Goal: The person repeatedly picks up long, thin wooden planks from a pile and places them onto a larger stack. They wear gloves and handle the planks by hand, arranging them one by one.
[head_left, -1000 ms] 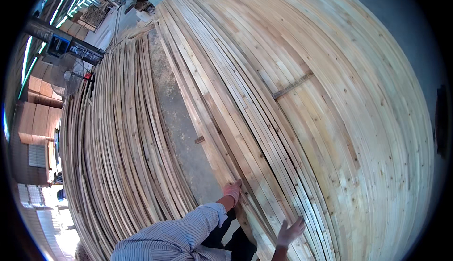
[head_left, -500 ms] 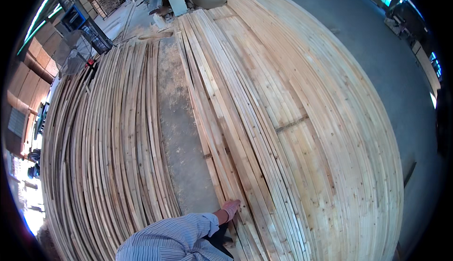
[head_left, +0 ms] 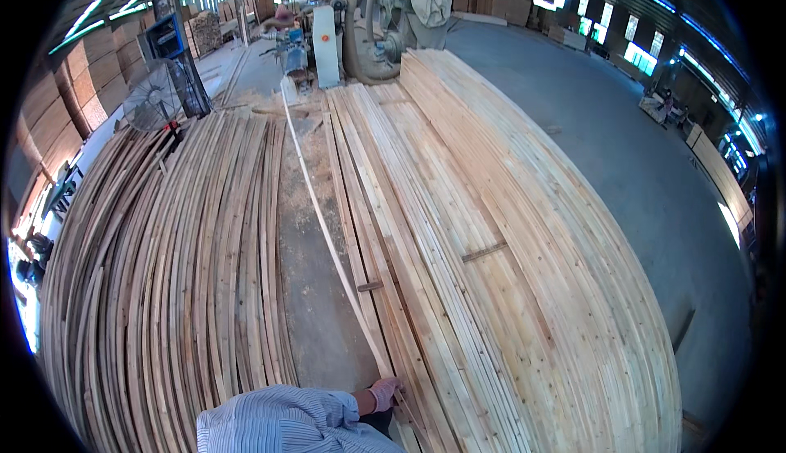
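My left hand (head_left: 384, 394), in a pinkish glove, comes out of a blue-and-white striped sleeve at the lower middle. Its fingers are closed around the near part of a long, thin, pale wood strip (head_left: 322, 216). The strip slants away over the floor gap toward the machine at the far end. Just right of the hand lie long boards (head_left: 413, 306) set side by side, with a short crosspiece (head_left: 370, 286) near them. My right hand is out of view.
Many narrow strips (head_left: 188, 265) lie in a wide bed on the left. A higher stack of pale boards (head_left: 565, 265) fills the right. Beyond stand a light-coloured machine (head_left: 326, 48) with a large hose, a fan (head_left: 153, 99) and a post. Sawdust covers the floor gap (head_left: 307, 306).
The view has tilted up, showing more of the far hall. A long pale strip now spans the floor gap, and my left hand has moved from the boards onto it.
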Demonstrator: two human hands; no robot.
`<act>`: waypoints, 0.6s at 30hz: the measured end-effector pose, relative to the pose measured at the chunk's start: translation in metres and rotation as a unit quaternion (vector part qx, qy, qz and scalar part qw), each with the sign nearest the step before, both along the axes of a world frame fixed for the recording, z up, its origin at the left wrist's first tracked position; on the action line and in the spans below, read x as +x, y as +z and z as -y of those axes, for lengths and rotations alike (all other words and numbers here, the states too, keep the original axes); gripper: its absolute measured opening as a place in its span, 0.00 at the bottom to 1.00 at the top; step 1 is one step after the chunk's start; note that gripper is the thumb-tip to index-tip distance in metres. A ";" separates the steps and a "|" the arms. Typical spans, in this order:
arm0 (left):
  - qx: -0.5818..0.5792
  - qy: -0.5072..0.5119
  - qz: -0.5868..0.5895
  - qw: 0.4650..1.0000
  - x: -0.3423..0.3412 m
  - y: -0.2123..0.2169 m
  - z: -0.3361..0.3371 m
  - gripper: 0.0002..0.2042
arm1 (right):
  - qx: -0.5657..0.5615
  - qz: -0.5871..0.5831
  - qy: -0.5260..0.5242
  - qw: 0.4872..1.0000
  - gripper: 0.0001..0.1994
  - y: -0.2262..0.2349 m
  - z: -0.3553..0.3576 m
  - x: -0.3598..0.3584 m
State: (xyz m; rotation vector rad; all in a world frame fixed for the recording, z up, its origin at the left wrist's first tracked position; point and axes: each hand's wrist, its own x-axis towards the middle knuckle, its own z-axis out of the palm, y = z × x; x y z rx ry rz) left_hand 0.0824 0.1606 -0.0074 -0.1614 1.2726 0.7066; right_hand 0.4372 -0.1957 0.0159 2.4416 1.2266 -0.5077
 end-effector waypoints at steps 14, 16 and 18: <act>0.158 0.122 -0.043 0.979 -0.137 0.082 -0.119 0.12 | -0.035 -0.192 0.033 0.980 0.37 0.120 -0.026 -0.092; 0.173 0.116 -0.083 0.974 -0.160 0.066 -0.111 0.15 | -0.050 -0.221 0.044 0.973 0.37 0.132 -0.026 -0.110; 0.156 0.064 -0.131 0.977 -0.145 0.058 -0.083 0.18 | 0.063 -0.256 0.014 0.964 0.27 0.164 -0.031 -0.147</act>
